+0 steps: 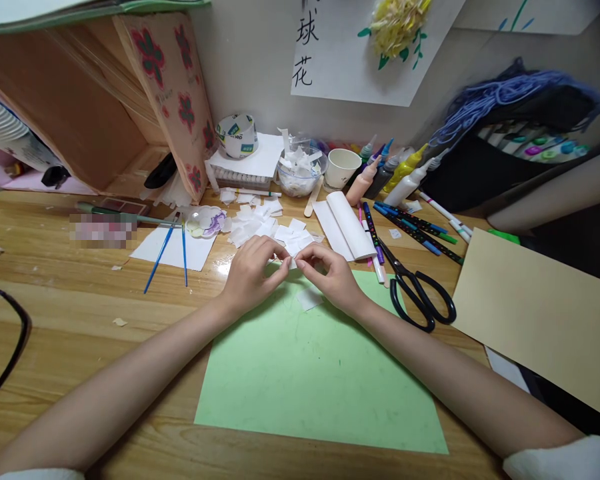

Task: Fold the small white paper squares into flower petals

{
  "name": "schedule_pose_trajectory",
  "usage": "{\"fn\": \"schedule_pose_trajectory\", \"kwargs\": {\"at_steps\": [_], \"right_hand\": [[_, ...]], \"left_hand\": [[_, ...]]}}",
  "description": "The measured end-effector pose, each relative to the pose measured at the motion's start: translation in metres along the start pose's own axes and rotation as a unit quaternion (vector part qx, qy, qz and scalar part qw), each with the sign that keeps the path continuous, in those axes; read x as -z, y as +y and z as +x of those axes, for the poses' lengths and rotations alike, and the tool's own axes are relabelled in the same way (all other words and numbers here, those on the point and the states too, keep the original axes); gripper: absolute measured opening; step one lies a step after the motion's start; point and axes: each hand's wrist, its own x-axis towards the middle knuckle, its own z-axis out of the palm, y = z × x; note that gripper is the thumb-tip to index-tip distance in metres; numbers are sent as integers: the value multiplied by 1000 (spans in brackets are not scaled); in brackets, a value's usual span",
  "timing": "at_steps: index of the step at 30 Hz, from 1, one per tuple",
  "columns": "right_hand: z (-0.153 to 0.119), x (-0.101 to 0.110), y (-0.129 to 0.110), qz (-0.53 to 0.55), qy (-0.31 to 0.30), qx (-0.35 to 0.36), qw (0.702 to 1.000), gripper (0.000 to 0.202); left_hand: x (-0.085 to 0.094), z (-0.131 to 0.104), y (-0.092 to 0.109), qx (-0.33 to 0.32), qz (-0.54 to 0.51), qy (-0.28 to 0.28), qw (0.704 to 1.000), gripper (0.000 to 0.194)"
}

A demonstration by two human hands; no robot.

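Note:
My left hand [256,272] and my right hand [331,275] meet above the far edge of a green sheet [320,380]. Thumb and forefinger of each are pinched on a small white paper piece [293,263], mostly hidden by the fingertips. Another white paper square [310,299] lies on the green sheet just below the hands. A pile of white paper pieces [253,225] is spread on the table right behind my fingers. Behind my right hand rests a rolled white sheet [350,227].
Black scissors [417,290] and several pens [415,230] lie to the right, near a tan sheet [540,313]. Blue brushes [161,257] are at the left. Behind stand a bowl of paper scraps [300,175], a paper cup [341,170] and paint bottles [364,181].

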Motion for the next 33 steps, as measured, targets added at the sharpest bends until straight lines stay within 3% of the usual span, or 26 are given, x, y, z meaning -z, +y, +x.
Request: {"fn": "schedule_pose_trajectory", "kwargs": {"at_steps": [26,33], "right_hand": [[0,0,-2,-5,4,-5,1000,7],[0,-1,1,16,19,-13,1000,9]], "left_hand": [[1,0,0,0,-4,-12,1000,9],[1,-1,1,-43,-9,-36,998,22]]}}
